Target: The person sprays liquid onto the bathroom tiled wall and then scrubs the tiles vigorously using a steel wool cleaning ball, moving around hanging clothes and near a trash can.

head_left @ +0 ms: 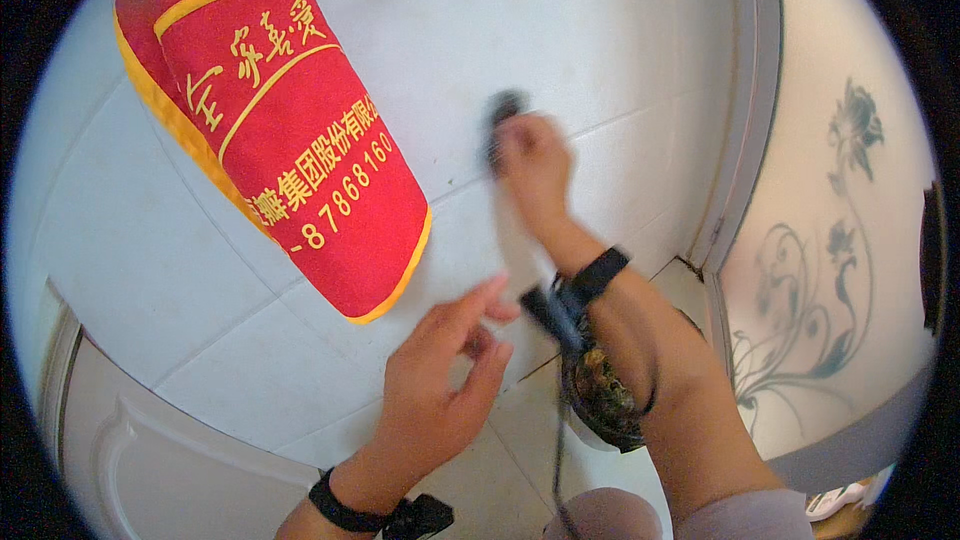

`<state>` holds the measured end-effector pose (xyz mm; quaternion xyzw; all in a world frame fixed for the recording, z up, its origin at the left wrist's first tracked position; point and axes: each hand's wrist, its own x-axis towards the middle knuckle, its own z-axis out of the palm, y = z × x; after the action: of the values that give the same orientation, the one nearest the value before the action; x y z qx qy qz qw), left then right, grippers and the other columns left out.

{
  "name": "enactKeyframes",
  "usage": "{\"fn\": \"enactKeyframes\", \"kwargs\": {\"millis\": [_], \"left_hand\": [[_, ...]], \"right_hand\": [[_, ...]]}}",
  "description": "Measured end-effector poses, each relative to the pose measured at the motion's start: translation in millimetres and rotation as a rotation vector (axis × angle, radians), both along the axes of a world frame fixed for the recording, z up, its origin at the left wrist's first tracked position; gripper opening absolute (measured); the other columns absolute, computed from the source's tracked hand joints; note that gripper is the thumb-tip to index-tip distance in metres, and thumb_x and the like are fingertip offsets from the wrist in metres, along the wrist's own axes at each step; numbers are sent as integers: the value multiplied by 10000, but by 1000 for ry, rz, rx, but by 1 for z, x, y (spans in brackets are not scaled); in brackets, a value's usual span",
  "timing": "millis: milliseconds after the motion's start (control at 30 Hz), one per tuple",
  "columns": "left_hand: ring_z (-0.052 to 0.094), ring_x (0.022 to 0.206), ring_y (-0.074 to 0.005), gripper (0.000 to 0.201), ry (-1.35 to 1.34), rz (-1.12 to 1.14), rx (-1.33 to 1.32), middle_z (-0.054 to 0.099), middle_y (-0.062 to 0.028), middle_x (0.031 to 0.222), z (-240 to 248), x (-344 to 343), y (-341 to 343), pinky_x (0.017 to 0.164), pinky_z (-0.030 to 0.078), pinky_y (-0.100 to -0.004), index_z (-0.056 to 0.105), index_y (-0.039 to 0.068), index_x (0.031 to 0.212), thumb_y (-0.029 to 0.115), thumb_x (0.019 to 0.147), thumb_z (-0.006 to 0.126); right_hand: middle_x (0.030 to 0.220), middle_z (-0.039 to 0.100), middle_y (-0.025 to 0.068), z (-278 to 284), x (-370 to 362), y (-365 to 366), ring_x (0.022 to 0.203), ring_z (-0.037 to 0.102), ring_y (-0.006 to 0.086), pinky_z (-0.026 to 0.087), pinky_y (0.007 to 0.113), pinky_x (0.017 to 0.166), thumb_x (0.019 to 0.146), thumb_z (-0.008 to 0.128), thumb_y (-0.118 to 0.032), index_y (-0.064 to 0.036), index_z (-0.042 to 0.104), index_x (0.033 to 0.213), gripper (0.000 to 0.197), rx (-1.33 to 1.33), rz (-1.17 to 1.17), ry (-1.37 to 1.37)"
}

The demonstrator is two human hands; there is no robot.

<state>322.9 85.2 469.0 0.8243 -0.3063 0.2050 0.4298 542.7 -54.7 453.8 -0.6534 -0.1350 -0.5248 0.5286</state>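
My right hand (538,165) is blurred by motion, its fingers closed on a small dark object (508,103) at the white tiled wall (600,40). The blur hides what kind of object it is. My left hand (450,370) is lower and nearer to me, fingers bent and apart, with nothing in it. Up and left of it is a red cloth (330,160) with yellow edging and yellow lettering. A black strap with a small device is on each wrist.
A dark, round, mottled item (600,390) shows partly behind my right forearm, above the pale floor tiles. A thin dark cord (558,440) runs down near it. On the right stands a pale panel (800,270) with dark flower patterns; a white panelled door (190,440) is lower left.
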Motion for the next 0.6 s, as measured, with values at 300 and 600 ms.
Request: {"fn": "enactKeyframes", "kwargs": {"millis": [300,600], "left_hand": [[594,780,-150,870,230,-21,-635,489,-189,1225,62,34,3,646,514,-254,-56,115,1465,-3,837,534],[569,757,-138,842,-140,320,-890,415,-171,1311,59,17,77,604,487,-244,-31,201,1474,-1,873,523]], "right_hand": [[863,638,117,31,6,-75,767,616,231,488,356,689,839,569,-108,-32,641,883,113,34,-151,161],[868,535,122,3,-43,57,823,563,309,483,409,687,842,513,-121,-69,500,892,73,-994,258,-207]]}}
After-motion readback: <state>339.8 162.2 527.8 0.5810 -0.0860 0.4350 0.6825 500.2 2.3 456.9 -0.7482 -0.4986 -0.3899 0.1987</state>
